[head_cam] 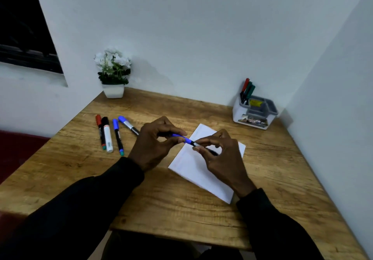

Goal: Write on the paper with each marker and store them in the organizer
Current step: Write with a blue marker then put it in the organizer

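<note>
Wooden desk bears an organizer holding red and green markers.

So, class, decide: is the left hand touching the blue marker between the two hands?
Touching. The head view shows the left hand pinching the blue marker between thumb and fingers.

The table is grained wood with a matt finish. The paper looks smooth and matt; the organizer is glossy plastic.
</note>
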